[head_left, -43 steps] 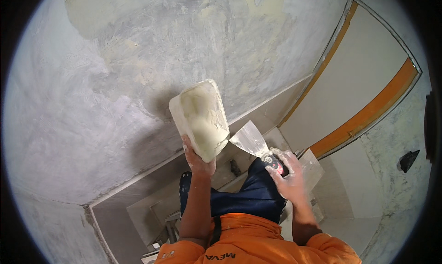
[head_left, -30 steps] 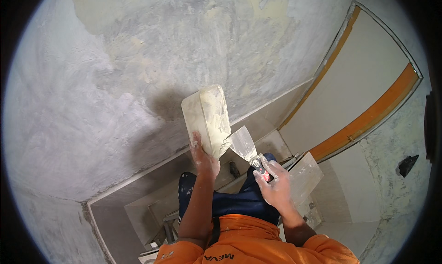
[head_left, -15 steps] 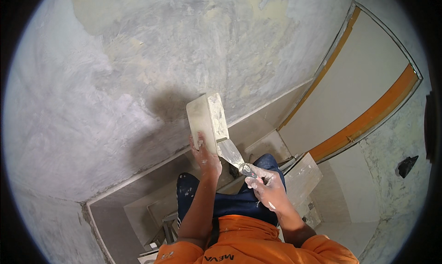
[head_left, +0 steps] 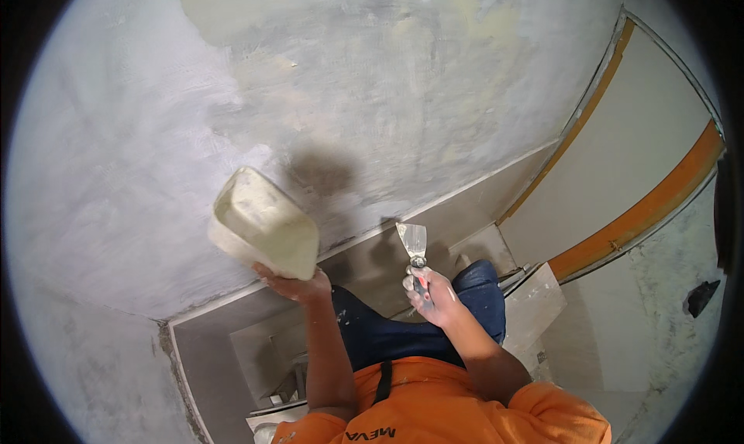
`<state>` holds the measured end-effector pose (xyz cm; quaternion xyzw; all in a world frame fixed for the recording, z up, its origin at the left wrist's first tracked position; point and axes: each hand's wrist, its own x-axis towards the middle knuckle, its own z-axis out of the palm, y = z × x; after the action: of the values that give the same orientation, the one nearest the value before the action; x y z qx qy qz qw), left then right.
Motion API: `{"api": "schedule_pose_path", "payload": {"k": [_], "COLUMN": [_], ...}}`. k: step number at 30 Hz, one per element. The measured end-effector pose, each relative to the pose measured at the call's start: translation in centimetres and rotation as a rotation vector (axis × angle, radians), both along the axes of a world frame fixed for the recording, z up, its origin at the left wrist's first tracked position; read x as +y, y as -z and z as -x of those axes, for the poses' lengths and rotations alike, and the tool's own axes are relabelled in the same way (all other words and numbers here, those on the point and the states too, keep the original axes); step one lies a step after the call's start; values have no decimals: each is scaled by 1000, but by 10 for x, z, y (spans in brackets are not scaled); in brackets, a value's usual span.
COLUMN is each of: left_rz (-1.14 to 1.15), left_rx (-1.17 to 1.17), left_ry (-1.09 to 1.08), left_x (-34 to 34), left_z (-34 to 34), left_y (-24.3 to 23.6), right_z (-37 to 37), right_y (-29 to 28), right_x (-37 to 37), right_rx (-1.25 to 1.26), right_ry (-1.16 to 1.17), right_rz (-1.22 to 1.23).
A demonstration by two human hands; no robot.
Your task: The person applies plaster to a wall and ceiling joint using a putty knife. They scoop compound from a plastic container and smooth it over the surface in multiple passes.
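My left hand (head_left: 298, 283) grips a cream plastic tub (head_left: 301, 246) by its lower end. The tub is tilted so that its hollow inside faces me, with whitish smears in it. Held upright in my right hand (head_left: 434, 295) is a putty knife (head_left: 413, 241). Its metal blade points up and away from me, streaked with white. Knife and tub are apart. Whitish residue coats the fingers of my right hand. Beyond both hands rises a patchy grey-and-yellowish plastered wall (head_left: 325, 80).
A tiled ledge strip (head_left: 465, 200) runs along the wall's foot. On the right is a pale panel with an orange-brown frame (head_left: 659, 211). A light board (head_left: 536, 304) leans beside my right knee. Further right, a dark object (head_left: 701, 297) sits against a rough grey surface.
The tub has moved left and turned, now showing its inside. The putty knife has come away from the tub's edge, and its blade now points upward. The view has shifted slightly.
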<state>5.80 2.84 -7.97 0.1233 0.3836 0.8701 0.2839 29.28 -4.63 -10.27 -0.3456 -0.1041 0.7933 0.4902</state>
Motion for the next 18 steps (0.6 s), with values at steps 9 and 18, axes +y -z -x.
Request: {"api": "schedule_pose_path", "payload": {"k": [9, 18], "left_rz": [-29, -36], "left_rx": [23, -161], "left_ry": [-85, 96], "left_x": [-13, -34], "left_z": [60, 46], "left_y": [10, 32], "right_z": [69, 78], "right_y": [84, 100], "right_x": [124, 129], "right_rx": [-215, -458], "right_ry": [421, 274], "right_rz": [156, -98]}}
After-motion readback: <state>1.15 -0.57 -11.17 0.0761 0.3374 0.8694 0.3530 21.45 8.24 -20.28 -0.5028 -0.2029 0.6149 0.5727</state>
